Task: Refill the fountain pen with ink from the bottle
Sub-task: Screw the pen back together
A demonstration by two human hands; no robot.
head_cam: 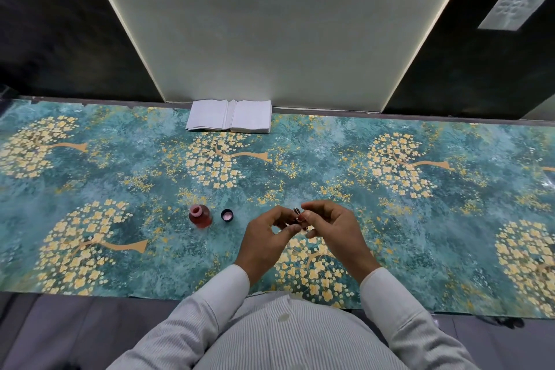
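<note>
A small glass ink bottle (200, 217) with reddish ink stands uncapped on the teal flowered table cover. Its black cap (226, 215) lies upside down just to the right of it. Both my hands meet over the table's near middle, holding a dark fountain pen (298, 215) between them. My left hand (264, 242) pinches the pen's lower part with thumb and fingers. My right hand (333, 231) grips its upper part, and a metal end pokes out above the fingers. Most of the pen is hidden by my fingers.
A stack of white folded tissues (229, 116) lies at the table's far edge against the wall. The table's near edge (120, 294) runs just in front of my body. My white striped sleeves reach in from below.
</note>
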